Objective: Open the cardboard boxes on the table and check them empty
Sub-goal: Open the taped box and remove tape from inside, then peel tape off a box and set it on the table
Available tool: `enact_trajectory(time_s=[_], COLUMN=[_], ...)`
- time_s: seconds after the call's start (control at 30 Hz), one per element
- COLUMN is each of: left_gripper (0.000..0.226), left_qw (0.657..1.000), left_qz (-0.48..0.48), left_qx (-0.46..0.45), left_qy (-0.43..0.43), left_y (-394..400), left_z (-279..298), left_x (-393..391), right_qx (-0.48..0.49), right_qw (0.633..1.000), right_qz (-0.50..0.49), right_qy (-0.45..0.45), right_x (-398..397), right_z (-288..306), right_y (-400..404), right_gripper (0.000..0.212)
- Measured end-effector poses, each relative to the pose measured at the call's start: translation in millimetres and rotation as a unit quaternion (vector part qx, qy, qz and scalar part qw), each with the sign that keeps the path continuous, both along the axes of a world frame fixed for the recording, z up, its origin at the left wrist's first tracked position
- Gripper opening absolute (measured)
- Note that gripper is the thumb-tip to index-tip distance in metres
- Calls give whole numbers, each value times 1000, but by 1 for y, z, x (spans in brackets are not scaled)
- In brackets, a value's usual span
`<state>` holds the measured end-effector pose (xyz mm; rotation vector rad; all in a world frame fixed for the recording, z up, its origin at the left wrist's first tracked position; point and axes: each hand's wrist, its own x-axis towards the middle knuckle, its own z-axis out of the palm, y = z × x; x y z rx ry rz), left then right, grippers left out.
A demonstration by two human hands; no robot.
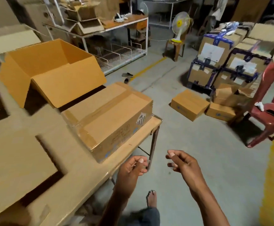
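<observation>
1. Taped box: closed, at the tabletop corner, ahead of both hands.
2. Open box: behind it.
3. Left hand, right hand: each grip loosely curled, holding nothing, off the tabletop edge.

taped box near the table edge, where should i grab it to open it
Judging by the closed flaps, pick at the tape where it wraps over the near end of the taped box, coming from your side of the table. Neither hands hold anything now.
</observation>
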<state>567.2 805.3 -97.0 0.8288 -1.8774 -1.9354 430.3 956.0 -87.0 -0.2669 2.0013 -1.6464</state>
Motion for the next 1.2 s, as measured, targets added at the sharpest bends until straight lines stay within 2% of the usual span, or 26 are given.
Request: enact_trajectory(time_s=[0.13, 0.4, 0.5, 0.7, 0.8, 0.87, 0.9, 0.97, 1.0, 1.03, 1.2], left_gripper=[20, 17, 20, 18, 26, 20, 16, 16, 18, 19, 21], left_qw=[999, 997, 995, 971, 940, 914, 896, 850, 823, 796, 668], left_qz=[-41, 1, 54, 226, 335, 401, 438, 520, 559, 593, 724], left_qx=[-11, -30, -52, -63, -51, -55, -67, -88, -99, -113, -136], left_qy=[18, 64, 67, 44, 45, 34, 28, 1, -19, -36, -101], left_y=[-33, -90, -117, -159, -162, -158, -156, -152, -149, -145, -124], left_z=[0, 28, 33, 16, 13, 11, 11, 11, 11, 12, 4], left_x=[-100, -298, -354, -430, -447, -449, -448, -442, -437, -432, -411], right_qx=[16, 2, -11, -24, -18, -13, -21, -31, -31, -34, -66], right_qw=[998, 992, 989, 966, 935, 916, 903, 864, 843, 824, 763], right_qz=[35, 92, 124, 246, 343, 387, 412, 469, 500, 532, 624], right_qy=[50, 85, 74, 78, 94, 102, 118, 178, 195, 192, 153], right_x=[-92, -268, -331, -453, -501, -520, -527, -538, -540, -540, -516], right_z=[0, 17, 18, 3, -1, -1, 0, 2, 3, 2, -4], right_y=[-43, -109, -142, -211, -243, -264, -276, -300, -314, -328, -392], right_gripper=[10, 11, 12, 12, 12, 7, 15, 29, 21, 9, 12])
